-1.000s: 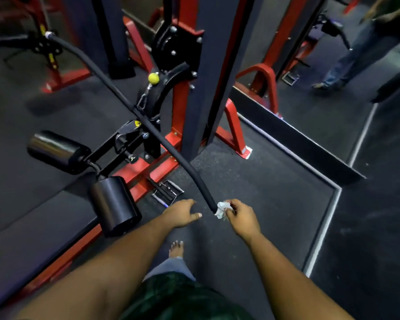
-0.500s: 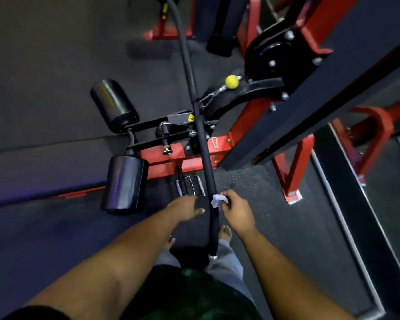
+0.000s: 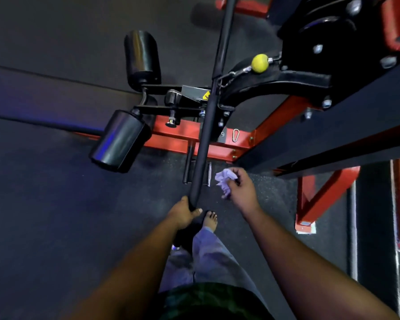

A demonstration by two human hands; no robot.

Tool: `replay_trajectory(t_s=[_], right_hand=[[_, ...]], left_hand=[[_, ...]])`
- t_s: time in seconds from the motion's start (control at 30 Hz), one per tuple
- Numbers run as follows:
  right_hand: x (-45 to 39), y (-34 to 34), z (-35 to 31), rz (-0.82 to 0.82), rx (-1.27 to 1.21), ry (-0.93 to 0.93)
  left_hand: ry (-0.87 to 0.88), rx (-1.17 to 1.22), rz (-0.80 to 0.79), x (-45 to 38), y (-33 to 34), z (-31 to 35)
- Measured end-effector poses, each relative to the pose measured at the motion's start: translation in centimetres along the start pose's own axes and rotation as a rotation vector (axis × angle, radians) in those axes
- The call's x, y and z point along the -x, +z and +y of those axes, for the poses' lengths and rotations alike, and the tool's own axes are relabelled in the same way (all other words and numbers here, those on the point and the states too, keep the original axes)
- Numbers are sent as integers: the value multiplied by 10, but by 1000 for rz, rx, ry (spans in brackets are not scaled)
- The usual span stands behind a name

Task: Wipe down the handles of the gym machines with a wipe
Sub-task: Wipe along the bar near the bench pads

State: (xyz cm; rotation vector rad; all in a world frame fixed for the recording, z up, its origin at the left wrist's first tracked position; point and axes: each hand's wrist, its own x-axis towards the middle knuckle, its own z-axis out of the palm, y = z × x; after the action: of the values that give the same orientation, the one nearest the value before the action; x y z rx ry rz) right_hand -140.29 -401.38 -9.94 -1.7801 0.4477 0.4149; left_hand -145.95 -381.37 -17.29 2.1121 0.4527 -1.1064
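Dark rubber floor runs under you, with the machine's red frame crossing it ahead. Your left hand is curled around the near end of the black bar, thumb over the top, just short of the bar's tip. Your right hand hangs just to the right of the bar, apart from it, with its fingers pinched together on a crumpled white wipe. The wipe sticks out toward the bar from the fingertips but does not touch it; it sits beside the bar a little farther along than your left hand's hold.

From your left hand the bar runs away from you, over the red frame, to a clip and cable bearing a yellow ball. Two black roller pads stand to the left of the bar, one nearer, one farther. A black beam slants across on the right. Below your hands, a bare foot shows on the floor, just right of your left hand.
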Motion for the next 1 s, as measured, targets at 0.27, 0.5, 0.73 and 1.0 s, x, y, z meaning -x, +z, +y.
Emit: replay_trajectory(t_s=[0.27, 0.5, 0.73, 1.0], right_hand=[[8, -7, -21, 18, -9, -137], [-33, -12, -64, -38, 350, -481], [-87, 16, -84, -599, 980, -1091], [-181, 17, -130, -322, 1339, -977]], left_hand=[[112, 64, 169, 44, 6, -1], [95, 290, 318, 91, -2, 15], [-9, 297, 451, 107, -16, 24], [-59, 250, 497, 116, -22, 38]])
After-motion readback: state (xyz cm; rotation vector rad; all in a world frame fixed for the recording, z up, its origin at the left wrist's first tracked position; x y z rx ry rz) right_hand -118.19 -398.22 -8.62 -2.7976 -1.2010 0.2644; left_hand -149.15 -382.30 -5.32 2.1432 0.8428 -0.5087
